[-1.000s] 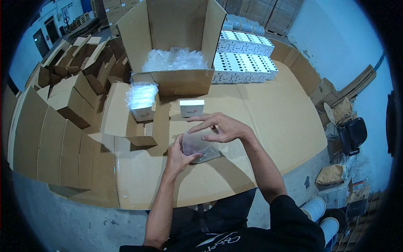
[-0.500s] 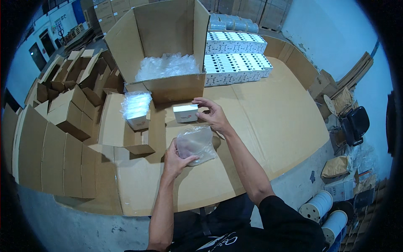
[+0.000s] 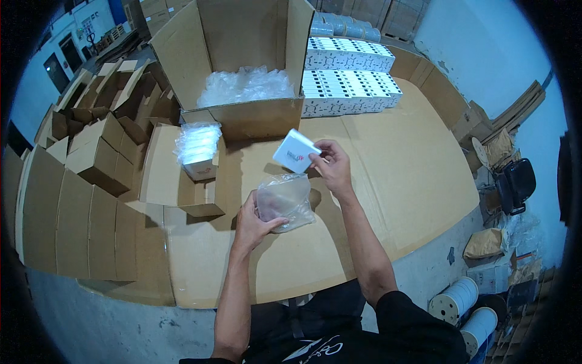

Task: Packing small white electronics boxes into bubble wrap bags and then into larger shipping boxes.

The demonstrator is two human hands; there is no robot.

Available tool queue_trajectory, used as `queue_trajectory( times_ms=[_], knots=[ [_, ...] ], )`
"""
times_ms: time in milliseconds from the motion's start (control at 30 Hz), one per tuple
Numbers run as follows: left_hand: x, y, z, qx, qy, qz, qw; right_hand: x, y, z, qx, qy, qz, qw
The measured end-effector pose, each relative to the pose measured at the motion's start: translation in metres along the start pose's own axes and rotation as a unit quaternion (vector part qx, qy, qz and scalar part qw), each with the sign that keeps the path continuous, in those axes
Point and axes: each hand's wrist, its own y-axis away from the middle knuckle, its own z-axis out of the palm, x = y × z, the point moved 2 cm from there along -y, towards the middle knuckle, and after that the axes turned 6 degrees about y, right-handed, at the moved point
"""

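Observation:
A small white box [image 3: 294, 151] is pinched at its right edge by my right hand [image 3: 333, 165], tilted and lifted off the cardboard surface. Just below it, my left hand [image 3: 250, 225] grips a clear plastic bag [image 3: 285, 203] between thumb and fingers. The bag looks empty, with its upper edge close under the white box. To the left, an open carton [image 3: 204, 209] holds a row of white boxes in clear bags [image 3: 199, 145].
A large open carton [image 3: 254, 124] full of clear plastic bags [image 3: 245, 87] stands behind my hands. Stacked white boxes [image 3: 348, 94] sit to its right. Open brown cartons [image 3: 100, 151] crowd the left side. Cable reels [image 3: 453, 300] rest on the floor at right.
My right hand has picked the white box up off the cardboard, tilting it and moving it right. My left hand still holds the bag in nearly the same place.

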Motion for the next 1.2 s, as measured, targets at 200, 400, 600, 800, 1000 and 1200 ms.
queue_trajectory(
  times_ms=[200, 400, 600, 800, 1000, 1200],
  knots=[
    [-0.004, -0.002, 0.001, -0.006, 0.020, 0.014, 1.000, -0.018, 0.010, -0.003, 0.042, -0.199, 0.015, 0.979],
    [-0.003, 0.000, 0.000, 0.005, 0.037, -0.011, 0.999, -0.031, 0.010, -0.005, -0.059, -0.093, 0.034, 0.993],
    [-0.006, -0.003, -0.001, 0.004, 0.023, 0.004, 1.000, -0.028, 0.004, -0.009, -0.102, -0.053, 0.014, 0.993],
    [-0.007, -0.002, -0.001, 0.004, 0.027, 0.010, 1.000, -0.030, 0.000, -0.007, -0.176, -0.043, 0.027, 0.983],
    [0.004, 0.001, -0.001, 0.004, -0.001, -0.006, 1.000, -0.027, 0.001, 0.000, -0.230, 0.006, 0.044, 0.972],
    [-0.010, 0.000, 0.004, 0.020, 0.121, -0.056, 0.991, -0.024, 0.005, 0.008, -0.270, 0.054, 0.005, 0.961]
  ],
)
